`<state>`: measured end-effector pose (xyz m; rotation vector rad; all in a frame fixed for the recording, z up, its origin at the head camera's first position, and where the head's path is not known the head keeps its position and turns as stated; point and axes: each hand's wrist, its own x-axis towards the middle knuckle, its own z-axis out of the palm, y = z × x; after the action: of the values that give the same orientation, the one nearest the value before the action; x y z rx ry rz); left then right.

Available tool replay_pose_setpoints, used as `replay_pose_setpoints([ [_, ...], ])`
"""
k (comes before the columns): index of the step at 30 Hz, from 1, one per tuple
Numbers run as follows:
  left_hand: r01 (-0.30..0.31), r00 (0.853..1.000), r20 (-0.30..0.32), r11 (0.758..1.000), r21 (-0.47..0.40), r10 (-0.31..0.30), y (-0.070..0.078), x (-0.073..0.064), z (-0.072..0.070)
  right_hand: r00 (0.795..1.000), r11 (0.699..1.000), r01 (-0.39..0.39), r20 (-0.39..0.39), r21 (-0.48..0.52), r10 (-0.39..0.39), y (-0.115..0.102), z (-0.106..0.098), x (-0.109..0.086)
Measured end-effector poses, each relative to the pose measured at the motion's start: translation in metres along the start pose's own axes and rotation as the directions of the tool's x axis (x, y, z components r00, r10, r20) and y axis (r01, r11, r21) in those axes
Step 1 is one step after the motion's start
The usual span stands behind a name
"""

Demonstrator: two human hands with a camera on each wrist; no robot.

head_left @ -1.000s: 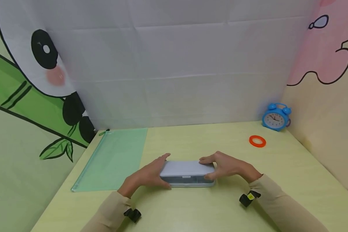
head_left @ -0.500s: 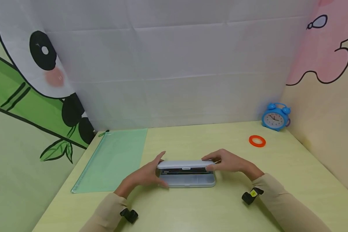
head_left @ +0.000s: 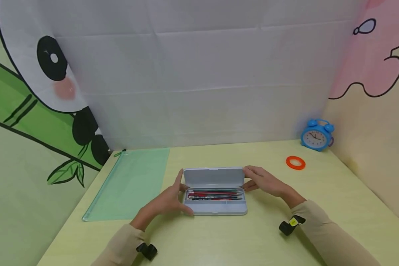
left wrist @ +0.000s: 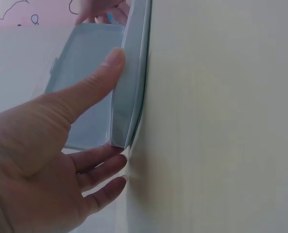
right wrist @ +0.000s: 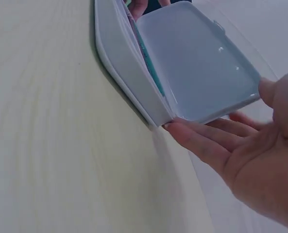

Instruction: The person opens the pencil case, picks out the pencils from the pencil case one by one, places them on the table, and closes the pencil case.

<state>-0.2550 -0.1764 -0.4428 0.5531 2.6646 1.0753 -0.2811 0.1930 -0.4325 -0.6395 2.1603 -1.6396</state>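
Observation:
A pale grey-blue pencil case rests on the table with its lid swung up and back. Pencils, some dark and some red, lie lengthwise in its rear compartment. My left hand holds the left end, thumb on the front wall and fingers round the back corner, as the left wrist view shows. At the right end, my right hand holds the raised lid; in the right wrist view its thumb is at the lid's edge, with fingers behind it and one touching the case's corner.
A translucent green zip folder lies flat at the left of the table. Toward the back right are an orange-red ring and a blue alarm clock. A white cloth hangs along the rear edge.
The pencil case lid has gone from lowered to tipped up and back, uncovering the pencils. My right hand rose with it and turned; my left hand stayed at the left end.

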Motion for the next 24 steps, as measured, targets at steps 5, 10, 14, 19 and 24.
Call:
replay_pose_setpoints([
  [5, -0.007, 1.000, -0.017, 1.000, -0.002, 0.007, 0.001, 0.002, 0.002, 0.970, 0.994, -0.078, -0.223, 0.076, 0.093, 0.003, 0.007, 0.004],
  [10, 0.006, 1.000, -0.024, 1.000, 0.011, -0.006, 0.002, 0.001, 0.002, 0.964, 0.995, -0.091, -0.247, 0.033, 0.097, 0.008, 0.010, 0.007],
  [14, -0.002, 1.000, -0.022, 1.000, 0.022, 0.003, 0.002, -0.001, 0.001, 0.970, 0.996, -0.087, -0.227, 0.014, 0.088, 0.011, 0.009, 0.009],
  [19, -0.040, 0.999, 0.007, 0.998, 0.043, 0.040, 0.002, -0.002, -0.001, 0.978, 0.993, -0.120, -0.176, -0.015, 0.116, 0.013, 0.009, 0.009],
  [24, -0.102, 0.993, 0.059, 0.993, 0.055, 0.099, 0.000, -0.001, -0.002, 0.975, 0.987, -0.160, -0.163, -0.030, 0.153, 0.013, 0.011, 0.010],
])
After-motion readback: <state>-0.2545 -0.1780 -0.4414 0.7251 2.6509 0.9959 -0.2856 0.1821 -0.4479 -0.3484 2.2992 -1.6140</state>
